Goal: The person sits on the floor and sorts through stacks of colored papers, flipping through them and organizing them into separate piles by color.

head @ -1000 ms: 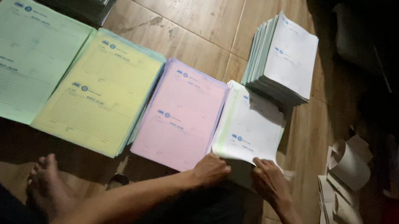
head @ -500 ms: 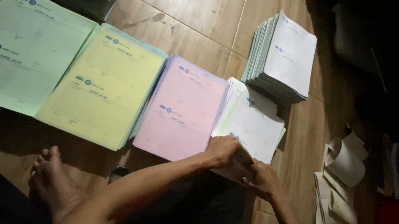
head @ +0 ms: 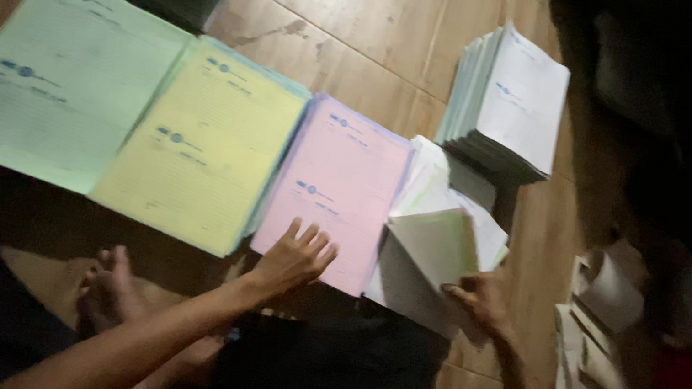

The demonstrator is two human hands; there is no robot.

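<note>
White sheets (head: pixel 439 246) lifted in right hand (head: pixel 477 300) — left hand (head: pixel 295 256) spread flat on pink stack (head: pixel 338 186), yellow stack (head: pixel 201 144) beside.

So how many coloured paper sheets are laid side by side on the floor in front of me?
3. The green sheet lies at the far left, the yellow sheet beside it, and the pink sheet next, under the left hand. More may lie hidden beneath them.

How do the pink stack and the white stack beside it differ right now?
The pink stack lies flat, with the left hand resting on its near edge. The white stack has its top sheets lifted and curled by the right hand. Both lie on the wooden floor, printed alike.
</note>
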